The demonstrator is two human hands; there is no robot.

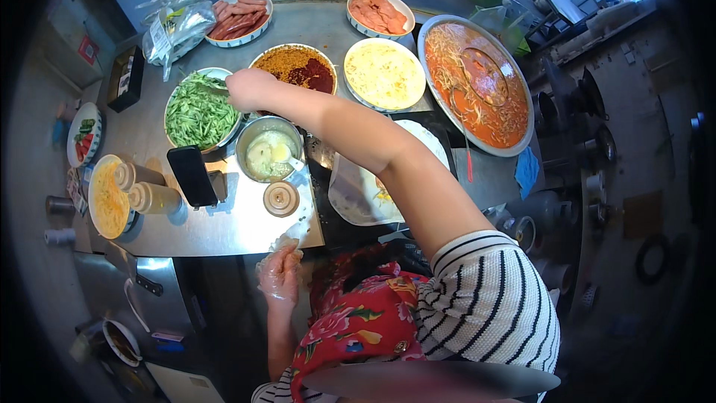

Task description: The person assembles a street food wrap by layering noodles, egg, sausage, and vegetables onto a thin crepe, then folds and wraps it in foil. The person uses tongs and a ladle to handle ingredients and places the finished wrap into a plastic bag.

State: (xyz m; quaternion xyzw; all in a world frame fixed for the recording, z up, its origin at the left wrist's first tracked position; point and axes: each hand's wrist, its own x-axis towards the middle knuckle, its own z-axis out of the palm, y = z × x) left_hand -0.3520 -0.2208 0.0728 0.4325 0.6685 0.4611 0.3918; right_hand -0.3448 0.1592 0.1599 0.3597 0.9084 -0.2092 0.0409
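My right arm stretches across the counter, and my right hand [250, 91] is closed at the rim of a bowl of shredded cucumber [200, 113]. Its fingers point into the green shreds; what they grip is hidden. My left hand [280, 272], in a clear plastic glove, hangs just off the counter's near edge with its fingers curled together. Whether anything is in them I cannot make out. Between the hands stand a metal pot [268, 151] with pale contents and a white-handled utensil, and a round-lidded bottle [281, 198]. Under my right forearm lies a white sheet or plate [358, 198], partly covered.
Along the back are bowls of sausages [240, 21], pink meat slices [380, 15], spices [294, 67] and yellow shreds [384, 73]. A large tray of red broth [477, 86] stands right. A phone [192, 176], squeeze bottles [154, 198] and a knife [134, 270] are left.
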